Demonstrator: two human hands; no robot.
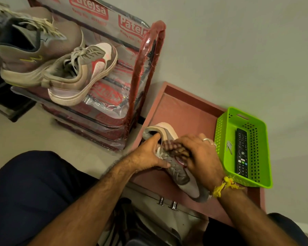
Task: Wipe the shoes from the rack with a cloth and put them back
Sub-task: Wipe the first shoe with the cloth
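Grey, pink-trimmed shoe [183, 178], white laces

The right hand [201, 157] covers most of the checked cloth [174, 148] and the shoe's [185, 178] middle. Left hand's [149, 155] thumb disappears inside the shoe's opening. Remote [241, 153] buttons beside the right hand are too small to read.

A plain pale wall [238, 50] stands behind, and the floor [25, 135] is light and smooth. A low reddish-brown table [183, 110] stands against the wall; a green perforated basket [222, 135] rests on it.
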